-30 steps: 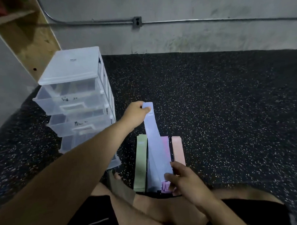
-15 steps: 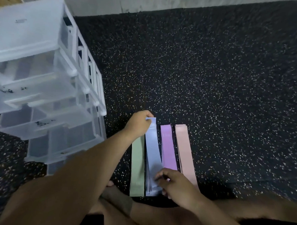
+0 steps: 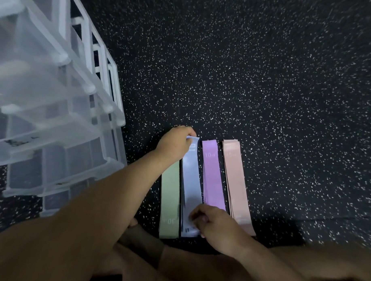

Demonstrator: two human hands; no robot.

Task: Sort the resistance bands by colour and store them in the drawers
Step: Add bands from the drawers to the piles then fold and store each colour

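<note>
Blue band (image 3: pixel 192 182) lowered flat onto its stack since a second ago | far end pinched by left hand (image 3: pixel 176 145) | near end pressed by right hand (image 3: pixel 214 224) | sorting advanced; drawer unit (image 3: pixel 55 106) unfilled.

Blue band (image 3: pixel 192 178), earlier lifted by left hand (image 3: pixel 176 145), now flat on its stack.

Left hand (image 3: pixel 176 143) reaches far forward, fingers pinched; right hand (image 3: pixel 216 224) curled near.

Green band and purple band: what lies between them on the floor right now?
In the head view, the blue band pile lies between the green band and purple band, pinched at its ends by the left hand and right hand.
</note>
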